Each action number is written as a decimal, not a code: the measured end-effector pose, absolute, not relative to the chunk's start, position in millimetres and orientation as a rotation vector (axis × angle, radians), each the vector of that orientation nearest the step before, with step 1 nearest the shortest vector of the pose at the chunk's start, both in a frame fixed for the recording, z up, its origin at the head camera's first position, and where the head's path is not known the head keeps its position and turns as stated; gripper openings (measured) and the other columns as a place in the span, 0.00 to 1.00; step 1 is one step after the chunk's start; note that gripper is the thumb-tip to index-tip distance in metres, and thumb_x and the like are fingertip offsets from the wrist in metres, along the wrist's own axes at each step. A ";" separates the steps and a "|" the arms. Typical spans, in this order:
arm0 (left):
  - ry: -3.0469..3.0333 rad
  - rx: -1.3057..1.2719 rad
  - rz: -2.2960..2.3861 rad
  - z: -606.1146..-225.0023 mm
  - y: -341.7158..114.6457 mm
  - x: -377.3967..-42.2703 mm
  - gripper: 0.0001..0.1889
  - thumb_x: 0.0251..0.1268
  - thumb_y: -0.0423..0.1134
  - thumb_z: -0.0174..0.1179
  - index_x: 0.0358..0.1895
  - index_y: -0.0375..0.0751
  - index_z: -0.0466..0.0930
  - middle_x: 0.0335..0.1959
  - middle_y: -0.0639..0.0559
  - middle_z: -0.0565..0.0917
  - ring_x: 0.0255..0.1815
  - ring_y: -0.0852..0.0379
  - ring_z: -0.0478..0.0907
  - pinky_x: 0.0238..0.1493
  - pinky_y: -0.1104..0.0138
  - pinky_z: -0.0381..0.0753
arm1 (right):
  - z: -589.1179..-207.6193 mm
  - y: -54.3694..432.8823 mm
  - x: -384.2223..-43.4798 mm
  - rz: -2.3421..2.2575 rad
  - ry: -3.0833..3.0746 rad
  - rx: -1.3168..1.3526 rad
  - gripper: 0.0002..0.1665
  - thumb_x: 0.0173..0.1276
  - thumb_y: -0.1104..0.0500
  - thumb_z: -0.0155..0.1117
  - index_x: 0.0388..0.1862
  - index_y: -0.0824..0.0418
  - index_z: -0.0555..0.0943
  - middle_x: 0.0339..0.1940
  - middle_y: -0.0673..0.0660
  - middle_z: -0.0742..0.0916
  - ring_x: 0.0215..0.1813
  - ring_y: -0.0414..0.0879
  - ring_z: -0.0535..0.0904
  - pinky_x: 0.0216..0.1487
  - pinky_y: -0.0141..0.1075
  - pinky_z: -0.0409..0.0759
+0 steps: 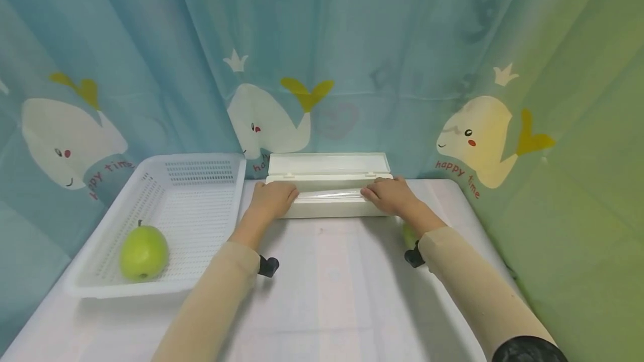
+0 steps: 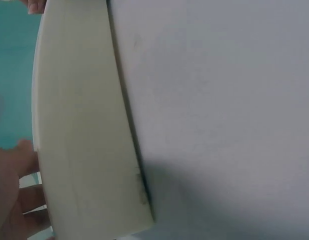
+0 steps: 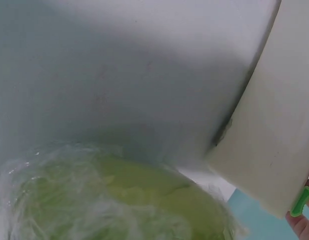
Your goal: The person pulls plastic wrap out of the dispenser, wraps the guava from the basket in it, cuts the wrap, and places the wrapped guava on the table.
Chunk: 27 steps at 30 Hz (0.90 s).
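A long white cling film dispenser box (image 1: 334,209) stands near the back of the table with its lid (image 1: 329,164) raised. A glossy strip of cling film (image 1: 329,194) runs along its opening. At the box's left end my left hand (image 1: 273,199) pinches the film's edge. My right hand (image 1: 393,197) pinches it at the other end, close to a small green piece (image 3: 300,202) on the box. Under my right wrist lies a green pear (image 3: 139,200) wrapped in clear film, mostly hidden by the arm in the head view.
To the left, a white plastic basket (image 1: 201,205) with slotted sides holds a green pear (image 1: 143,252). A pale cloth covers the table (image 1: 322,295). Behind hangs a blue curtain (image 1: 352,43) with whale prints, and a green curtain (image 1: 578,211) borders the right side.
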<state>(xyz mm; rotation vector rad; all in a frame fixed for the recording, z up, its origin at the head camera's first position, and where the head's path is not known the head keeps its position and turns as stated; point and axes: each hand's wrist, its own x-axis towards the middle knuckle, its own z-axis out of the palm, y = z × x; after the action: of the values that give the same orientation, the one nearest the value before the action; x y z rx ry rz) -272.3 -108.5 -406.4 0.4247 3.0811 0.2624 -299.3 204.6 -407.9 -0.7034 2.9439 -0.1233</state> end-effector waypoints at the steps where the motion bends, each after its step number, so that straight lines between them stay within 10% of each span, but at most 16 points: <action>1: 3.080 0.427 0.261 -404.8 -108.6 -273.7 0.17 0.80 0.50 0.46 0.49 0.46 0.82 0.53 0.47 0.86 0.58 0.43 0.80 0.62 0.41 0.68 | -407.6 204.5 -299.4 -0.113 2.947 -0.703 0.30 0.82 0.41 0.39 0.63 0.55 0.80 0.64 0.59 0.81 0.70 0.57 0.73 0.70 0.67 0.57; 9: 3.001 0.393 0.356 -392.5 -113.7 -288.3 0.12 0.73 0.41 0.58 0.55 0.49 0.84 0.54 0.48 0.86 0.57 0.38 0.80 0.65 0.35 0.64 | -401.9 197.9 -303.7 -0.102 2.999 -0.669 0.19 0.81 0.52 0.46 0.53 0.54 0.84 0.53 0.55 0.87 0.58 0.55 0.81 0.58 0.60 0.70; 18: 3.043 0.478 0.195 -399.0 -109.5 -306.4 0.04 0.60 0.41 0.71 0.38 0.50 0.89 0.39 0.53 0.89 0.44 0.47 0.83 0.63 0.34 0.66 | -397.7 188.0 -316.8 -0.071 3.012 -0.519 0.08 0.70 0.51 0.67 0.42 0.50 0.90 0.37 0.49 0.90 0.38 0.47 0.83 0.43 0.50 0.81; 27: 3.153 0.659 0.101 -404.4 -111.5 -306.1 0.05 0.60 0.34 0.69 0.27 0.48 0.87 0.26 0.54 0.86 0.26 0.54 0.78 0.28 0.61 0.78 | -397.2 177.4 -329.4 0.274 3.006 -0.789 0.09 0.66 0.57 0.71 0.25 0.48 0.86 0.26 0.47 0.85 0.25 0.43 0.68 0.26 0.36 0.72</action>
<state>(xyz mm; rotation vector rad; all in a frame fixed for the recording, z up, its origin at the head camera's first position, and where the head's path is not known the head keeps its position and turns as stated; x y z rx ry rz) -306.1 -111.5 -404.4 0.6594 3.1533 0.1012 -329.4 177.4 -397.2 -0.7892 3.0057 0.2742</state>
